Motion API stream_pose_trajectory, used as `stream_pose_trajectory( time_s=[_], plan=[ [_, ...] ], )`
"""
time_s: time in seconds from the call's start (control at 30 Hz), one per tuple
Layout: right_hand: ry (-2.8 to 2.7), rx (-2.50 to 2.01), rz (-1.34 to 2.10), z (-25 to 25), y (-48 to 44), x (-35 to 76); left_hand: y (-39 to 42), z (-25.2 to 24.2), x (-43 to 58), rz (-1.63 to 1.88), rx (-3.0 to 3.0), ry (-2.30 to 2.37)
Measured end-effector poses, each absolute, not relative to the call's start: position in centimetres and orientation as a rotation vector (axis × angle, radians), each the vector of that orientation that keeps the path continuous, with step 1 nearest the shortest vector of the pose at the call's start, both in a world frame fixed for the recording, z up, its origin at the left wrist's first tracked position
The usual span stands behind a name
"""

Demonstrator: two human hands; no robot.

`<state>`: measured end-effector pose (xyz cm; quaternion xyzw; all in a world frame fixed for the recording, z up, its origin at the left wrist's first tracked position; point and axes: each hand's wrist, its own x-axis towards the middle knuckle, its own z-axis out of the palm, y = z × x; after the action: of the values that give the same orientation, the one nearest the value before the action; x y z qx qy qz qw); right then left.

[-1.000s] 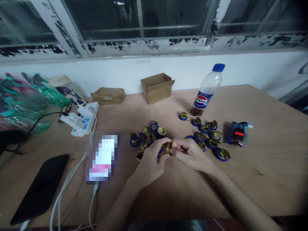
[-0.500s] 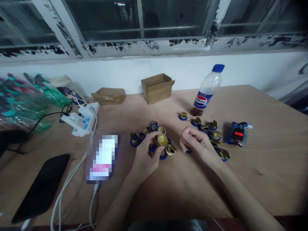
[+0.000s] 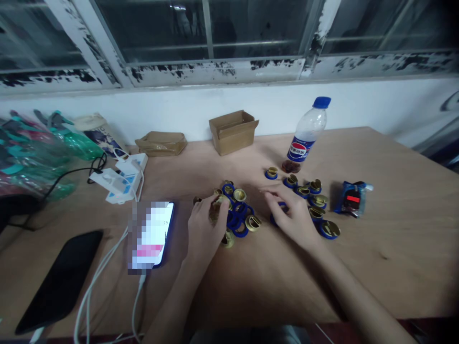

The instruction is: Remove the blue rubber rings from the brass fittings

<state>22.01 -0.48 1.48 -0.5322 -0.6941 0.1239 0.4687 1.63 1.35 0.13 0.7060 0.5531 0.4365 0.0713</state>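
Note:
My left hand rests on the wooden table at the left pile of gold caps and blue rings. Its fingers curl round a gold cap. A loose gold cap lies just right of its thumb. My right hand lies to the right with fingers stretched flat toward the left pile, over a blue ring. It holds nothing. Behind and right of that hand sits a second group of assembled cap-and-ring pieces.
A cola bottle stands behind the right group, a small open cardboard box by the wall. A blue packet lies at right. At left are a lit phone, a dark phone, a power strip with cables and green plastic bags.
My hands were together on one piece, then parted. The left hand has dropped back onto the left pile. The right hand's fingers have opened and reached left over a blue ring.

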Motion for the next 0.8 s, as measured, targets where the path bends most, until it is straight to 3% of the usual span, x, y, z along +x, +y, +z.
stream_pose_trajectory(
  time_s=[0.23, 0.47, 0.8],
  plan=[
    [-1.459, -1.466, 0.223, 1.1, -0.2, 22.7, 1.8, -1.1, 1.4, 1.157, 2.253, 1.745],
    [-1.400, -1.681, 0.150, 1.4, 0.6, 26.0, 1.9, -1.1, 1.4, 1.288, 2.272, 1.723],
    [-1.939, -1.630, 0.610, 3.1, -0.6, 29.9, 1.5, -0.6, 2.1, 1.374, 2.316, 1.424]
  ],
)
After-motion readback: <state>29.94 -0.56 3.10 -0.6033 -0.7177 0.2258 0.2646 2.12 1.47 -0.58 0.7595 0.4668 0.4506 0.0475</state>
